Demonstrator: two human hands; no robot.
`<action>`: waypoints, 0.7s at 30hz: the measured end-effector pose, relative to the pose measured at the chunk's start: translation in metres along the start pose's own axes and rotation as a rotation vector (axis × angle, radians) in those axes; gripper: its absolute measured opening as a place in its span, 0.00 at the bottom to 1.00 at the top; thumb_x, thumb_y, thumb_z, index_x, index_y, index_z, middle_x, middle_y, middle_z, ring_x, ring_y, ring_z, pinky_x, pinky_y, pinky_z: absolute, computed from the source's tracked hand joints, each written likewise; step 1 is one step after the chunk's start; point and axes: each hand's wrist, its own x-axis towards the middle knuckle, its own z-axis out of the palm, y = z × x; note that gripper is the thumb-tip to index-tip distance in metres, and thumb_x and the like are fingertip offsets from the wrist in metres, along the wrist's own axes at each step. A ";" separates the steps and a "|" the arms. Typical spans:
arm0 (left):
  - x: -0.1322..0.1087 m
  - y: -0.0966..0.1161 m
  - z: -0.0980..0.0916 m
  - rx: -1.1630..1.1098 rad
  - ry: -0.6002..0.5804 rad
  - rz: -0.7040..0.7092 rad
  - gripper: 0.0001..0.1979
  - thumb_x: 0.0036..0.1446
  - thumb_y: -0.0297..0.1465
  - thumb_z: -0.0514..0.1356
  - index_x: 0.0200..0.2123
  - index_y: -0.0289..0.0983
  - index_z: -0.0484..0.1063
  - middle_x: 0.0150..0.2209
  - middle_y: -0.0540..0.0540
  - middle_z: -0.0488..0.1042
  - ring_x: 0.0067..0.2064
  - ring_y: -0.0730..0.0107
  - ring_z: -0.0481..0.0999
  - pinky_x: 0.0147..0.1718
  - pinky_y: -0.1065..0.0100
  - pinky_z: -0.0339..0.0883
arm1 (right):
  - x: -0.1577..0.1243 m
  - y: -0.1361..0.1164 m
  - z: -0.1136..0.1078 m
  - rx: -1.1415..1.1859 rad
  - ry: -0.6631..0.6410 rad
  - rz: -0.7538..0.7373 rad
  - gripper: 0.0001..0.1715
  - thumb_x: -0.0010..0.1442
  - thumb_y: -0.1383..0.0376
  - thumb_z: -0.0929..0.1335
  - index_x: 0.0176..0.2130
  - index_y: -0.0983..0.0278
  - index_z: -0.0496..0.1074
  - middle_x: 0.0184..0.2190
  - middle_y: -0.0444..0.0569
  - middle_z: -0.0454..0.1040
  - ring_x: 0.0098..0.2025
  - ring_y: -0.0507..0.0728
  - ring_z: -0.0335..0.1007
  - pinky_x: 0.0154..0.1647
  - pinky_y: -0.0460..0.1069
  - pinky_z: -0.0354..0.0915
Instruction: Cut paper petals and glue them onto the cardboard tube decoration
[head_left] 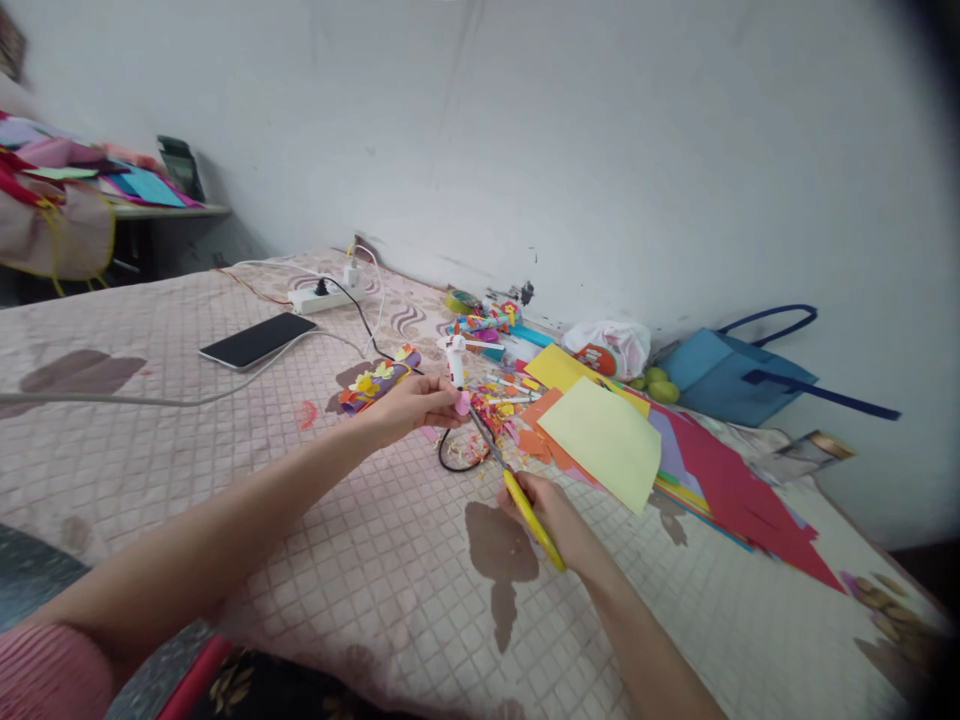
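Note:
Between the fingertips of my left hand is a small pink paper piece. My right hand grips a pair of scissors with yellow handles, and the blades reach up to the pink paper's edge. Just behind my left fingertips stands a white glue gun; its dark cord loops on the table below. To the left of that hand lies a purple paper roll decorated with yellow paper flowers.
Coloured paper sheets and paper scraps spread to the right. A phone and a power strip with trailing cables lie at the left. A blue bag and a white plastic bag rest against the wall.

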 end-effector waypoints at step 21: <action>-0.002 -0.003 0.005 -0.048 -0.033 -0.022 0.07 0.51 0.30 0.62 0.30 0.31 0.69 0.31 0.42 0.78 0.33 0.72 0.77 0.38 0.70 0.69 | 0.001 0.006 0.004 0.036 0.046 0.004 0.12 0.52 0.59 0.64 0.25 0.65 0.66 0.19 0.42 0.64 0.22 0.50 0.59 0.22 0.44 0.55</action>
